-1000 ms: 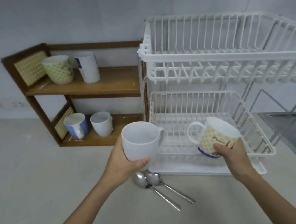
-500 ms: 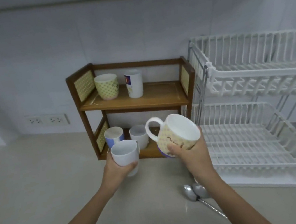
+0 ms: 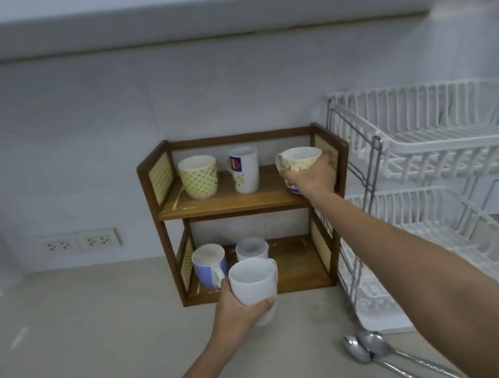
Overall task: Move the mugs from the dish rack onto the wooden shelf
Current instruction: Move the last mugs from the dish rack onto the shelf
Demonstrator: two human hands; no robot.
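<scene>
Since the earlier frame your right hand has gone from mid-frame up to the top board of the wooden shelf, right end, taking the patterned mug with it. Your grip there is closed around the mug's body, fingers wrapped from the front; the mug is upright, at the board's right end, and whether its base touches the wood you cannot tell, since the hand hides it.

Your left hand sits low in the centre of the frame, in front of the shelf's bottom board. Its grip is closed on the white mug, thumb across the front, mug upright and above the table.

Already on the top board, left part: yellow mug and tall white mug, side by side. Bottom board, left part: blue mug and small white mug behind your held one.

Dish rack stands at the right of the frame, just beside the shelf, both tiers showing only bare wire. Two spoons lie on the table at lower right, in front of the rack.
</scene>
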